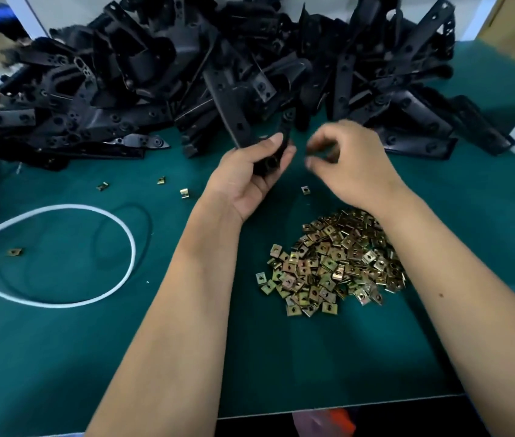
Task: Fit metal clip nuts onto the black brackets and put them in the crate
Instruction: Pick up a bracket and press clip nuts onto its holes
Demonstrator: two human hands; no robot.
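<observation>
While the head view is the only one supplied, it shows the left hand (pixel 251 171) gripping one black bracket (pixel 237 121) near its lower end, fingers curled round it, above the middle of the green tabletop (pixel 60 357). Just beside it, the right hand (pixel 349 165) has its thumb and forefinger pinched together; a clip nut may sit between them, but blur prevents confirmation. The heap of unfitted brackets (pixel 155 74) lies along the far edge, and the pile of clip nuts (pixel 335 263) sits under the right forearm toward the near edge, with strays (pixel 183 193) scattered to the left. No crate is in view. In my judgement the fitting step is in hand: the bracket should be held steady, the nut's open side squared to the bracket edge and pushed until its hole aligns.
</observation>
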